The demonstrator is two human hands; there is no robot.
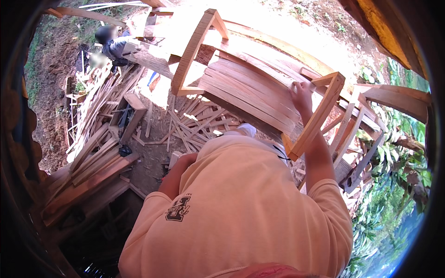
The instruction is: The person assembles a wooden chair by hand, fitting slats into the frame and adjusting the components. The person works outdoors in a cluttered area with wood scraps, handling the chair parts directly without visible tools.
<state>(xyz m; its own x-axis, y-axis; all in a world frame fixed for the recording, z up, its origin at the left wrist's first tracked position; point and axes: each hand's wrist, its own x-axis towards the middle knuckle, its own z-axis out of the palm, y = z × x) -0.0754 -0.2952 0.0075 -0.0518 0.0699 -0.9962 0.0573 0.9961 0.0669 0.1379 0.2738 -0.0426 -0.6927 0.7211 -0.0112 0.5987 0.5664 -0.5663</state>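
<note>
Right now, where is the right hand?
In the head view, the right hand rests upper right on the stack of wooden slats, beside the wooden frame.

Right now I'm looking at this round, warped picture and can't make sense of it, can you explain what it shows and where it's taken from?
There is no machine here. A person wears a wide fisheye camera on the head that looks down, so you see their own peach T-shirt and arms from above, and straight edges bend near the rim.

In front of them is a stack of curved wooden slats held between two wooden frames. The right hand reaches up and rests on the slats beside the nearer frame. The left hand sits low by the body; what it holds, if anything, is hidden.

On the dirt ground lie scattered wood offcuts and piled planks. Another person works at the top left.
</note>
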